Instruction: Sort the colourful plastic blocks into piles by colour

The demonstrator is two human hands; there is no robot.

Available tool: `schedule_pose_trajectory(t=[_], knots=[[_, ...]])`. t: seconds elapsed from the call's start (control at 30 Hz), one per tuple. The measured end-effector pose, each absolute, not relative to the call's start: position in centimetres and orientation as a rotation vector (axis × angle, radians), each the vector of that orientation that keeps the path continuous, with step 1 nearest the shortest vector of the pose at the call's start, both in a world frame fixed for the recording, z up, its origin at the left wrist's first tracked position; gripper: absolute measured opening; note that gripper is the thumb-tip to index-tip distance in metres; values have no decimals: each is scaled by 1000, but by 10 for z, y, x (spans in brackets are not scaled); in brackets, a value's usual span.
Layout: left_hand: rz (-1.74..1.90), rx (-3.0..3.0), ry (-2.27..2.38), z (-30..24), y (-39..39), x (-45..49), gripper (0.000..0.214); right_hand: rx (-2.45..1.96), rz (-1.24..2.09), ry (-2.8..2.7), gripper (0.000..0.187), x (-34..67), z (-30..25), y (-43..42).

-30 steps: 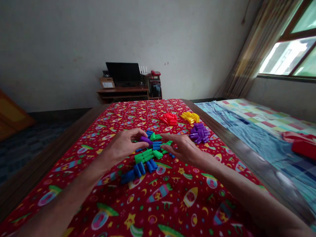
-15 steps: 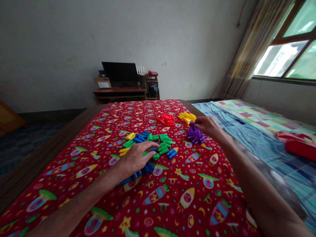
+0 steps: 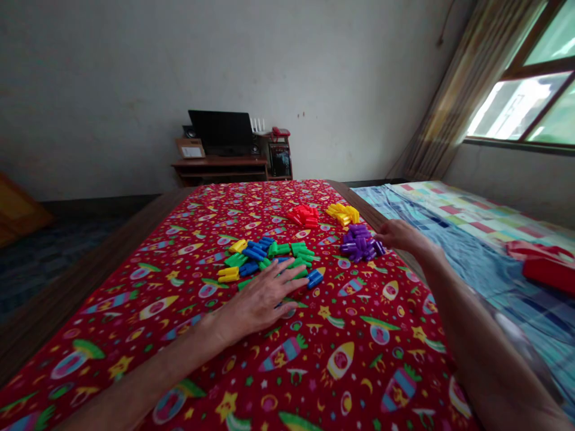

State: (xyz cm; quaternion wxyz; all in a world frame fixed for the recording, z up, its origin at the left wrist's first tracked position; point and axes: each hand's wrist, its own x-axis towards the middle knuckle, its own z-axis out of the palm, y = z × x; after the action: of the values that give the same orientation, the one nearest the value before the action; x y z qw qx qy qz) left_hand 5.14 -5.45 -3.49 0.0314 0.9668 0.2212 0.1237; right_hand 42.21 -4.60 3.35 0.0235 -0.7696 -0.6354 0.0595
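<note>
My left hand (image 3: 265,293) lies palm down with its fingers spread, over the near side of a mixed group of small plastic blocks. Among them are green blocks (image 3: 302,251), blue blocks (image 3: 254,253) and yellow blocks (image 3: 229,274); the hand hides part of this group. A single blue block (image 3: 315,278) lies just past my fingertips. My right hand (image 3: 402,236) is at the right side of a pile of purple blocks (image 3: 358,242), its fingers closed together at a purple block (image 3: 380,246) on the pile's edge.
Behind the purple pile lie yellow blocks (image 3: 342,214) and red blocks (image 3: 303,215) in separate piles. A red patterned cloth (image 3: 341,323) covers the table. A bed (image 3: 467,233) stands along the right side; a desk with a monitor (image 3: 221,133) is at the far wall.
My left hand has shifted right and nearer, its fingers more spread. My right hand has moved from the top of the purple pile to its right edge, and the upper purple block now lies lower.
</note>
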Motion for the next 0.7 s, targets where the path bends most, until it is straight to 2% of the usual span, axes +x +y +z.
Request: schedule_pose_trajectory(t=[0.13,0.27,0.37,0.43,0.57,0.7], knots=[[286,3044,753,-34,-56,53,35,-2105,-86,-1994,30,387,37,-53],[324,3104,824,-28,-52,48,21,-1522,50,-2267,28,325,11,-53],[324,3133,920,-24,-50,46,19,-1200,112,-2443,49,291,-14,-40],[376,3141,967,-23,-52,48,20,-1152,159,-2525,54,279,-23,-27],[506,3160,804,-30,-63,61,27,-1161,287,-2612,45,272,-25,-4],[388,3162,641,-43,-70,70,38,-1212,286,-2578,35,269,-28,-1]])
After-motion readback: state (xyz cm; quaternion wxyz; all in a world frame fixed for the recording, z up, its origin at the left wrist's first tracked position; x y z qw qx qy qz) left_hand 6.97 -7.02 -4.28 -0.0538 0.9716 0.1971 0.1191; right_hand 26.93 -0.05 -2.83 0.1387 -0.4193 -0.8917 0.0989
